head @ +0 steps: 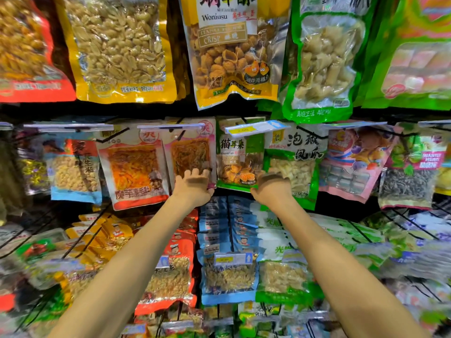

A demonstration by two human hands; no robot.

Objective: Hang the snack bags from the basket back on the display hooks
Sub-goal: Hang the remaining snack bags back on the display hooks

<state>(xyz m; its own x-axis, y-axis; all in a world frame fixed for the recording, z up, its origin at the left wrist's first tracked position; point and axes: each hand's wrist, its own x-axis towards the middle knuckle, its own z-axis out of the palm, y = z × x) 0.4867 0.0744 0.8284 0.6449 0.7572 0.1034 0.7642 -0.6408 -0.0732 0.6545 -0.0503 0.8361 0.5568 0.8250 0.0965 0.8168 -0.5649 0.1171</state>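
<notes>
Both my arms reach up to the middle row of hanging snack bags. My left hand (195, 184) lies flat against the lower part of a pink bag of shredded orange snack (189, 152), fingers spread and pointing up. My right hand (272, 189) grips the lower right corner of a green bag of cat-ear crisps (238, 162), its thumb under the bag's bottom edge and its fingers curled. That bag hangs below a tilted price tag (253, 128) on its hook. The basket is out of view.
A green-and-white bag (296, 164) hangs just right of my right hand, and a red-edged bag (134, 167) left of my left hand. Large bags (231, 50) hang in the row above. Wire hooks with blue (229, 272) and orange bags jut out below my forearms.
</notes>
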